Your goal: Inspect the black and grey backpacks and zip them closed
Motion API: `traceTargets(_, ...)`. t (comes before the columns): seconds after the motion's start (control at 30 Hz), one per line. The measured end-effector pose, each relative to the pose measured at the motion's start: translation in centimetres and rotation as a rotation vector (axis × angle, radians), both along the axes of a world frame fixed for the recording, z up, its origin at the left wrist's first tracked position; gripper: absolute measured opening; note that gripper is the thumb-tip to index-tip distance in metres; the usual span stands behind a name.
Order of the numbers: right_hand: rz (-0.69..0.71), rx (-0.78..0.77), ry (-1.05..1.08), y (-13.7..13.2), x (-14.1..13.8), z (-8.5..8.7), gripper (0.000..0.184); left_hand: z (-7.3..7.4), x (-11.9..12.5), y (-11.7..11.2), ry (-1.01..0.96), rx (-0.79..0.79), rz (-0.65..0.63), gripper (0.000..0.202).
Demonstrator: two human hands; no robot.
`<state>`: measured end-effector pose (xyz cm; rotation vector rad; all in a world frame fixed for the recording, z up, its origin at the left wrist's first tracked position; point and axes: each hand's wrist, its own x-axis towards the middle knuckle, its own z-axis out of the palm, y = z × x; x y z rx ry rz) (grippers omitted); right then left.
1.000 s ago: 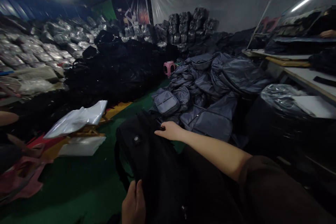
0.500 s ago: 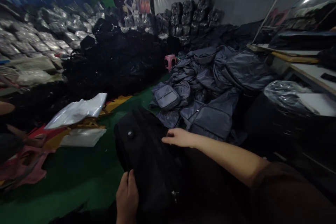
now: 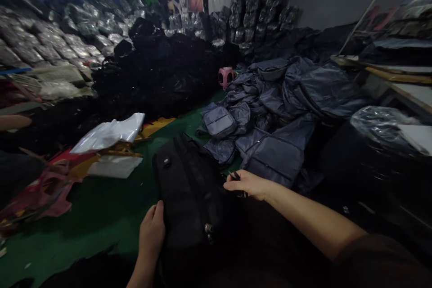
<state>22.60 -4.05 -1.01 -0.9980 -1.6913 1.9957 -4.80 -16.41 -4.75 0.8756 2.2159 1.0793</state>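
Observation:
A black backpack (image 3: 185,189) lies in front of me, tilted away, with a small round emblem near its far end and a shiny metal zipper fitting (image 3: 208,229) low on its front. My left hand (image 3: 153,229) is closed on its left side, thumb on top, the other fingertips partly hidden. At the bag's right edge, my right hand (image 3: 248,184) is closed, and thin dark pieces stick out between its fingers; the dim light hides what they are.
Grey-blue unfilled bags (image 3: 276,157) are heaped ahead on the right. A dark heap (image 3: 162,72) rises at the back left, before plastic-wrapped bundles (image 3: 60,40). White plastic sheets (image 3: 111,132) lie left of the bag on the green floor (image 3: 84,216). Pink stool (image 3: 225,77) stands farther back.
The view has swung slightly left. My right hand has shifted from the bag's top to its right edge, and dark pieces now show in it. My left hand keeps its grip.

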Motion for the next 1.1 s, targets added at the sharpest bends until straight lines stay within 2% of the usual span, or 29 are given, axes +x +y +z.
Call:
traceTargets(0.23,-0.131,-0.114,0.135,0.0,-0.3,0.0,0.042,1.2,-0.4,1.7,0.034,0.012,-0.054,0.04)
traceTargets(0.43,-0.209,-0.125,0.153,-0.4,-0.1,-0.3,0.043,1.5,0.0,2.1,0.039,0.049,-0.082,0.041)
traceTargets(0.73,-0.275,-0.083,0.07,0.0,1.0,-1.5,0.043,1.5,0.8,1.7,-0.16,0.207,-0.03,0.047)
traceTargets(1.1,-0.327,-0.061,-0.039,-0.5,2.8,-2.5,0.039,1.3,1.4,1.7,-0.28,0.301,-0.065,0.048)
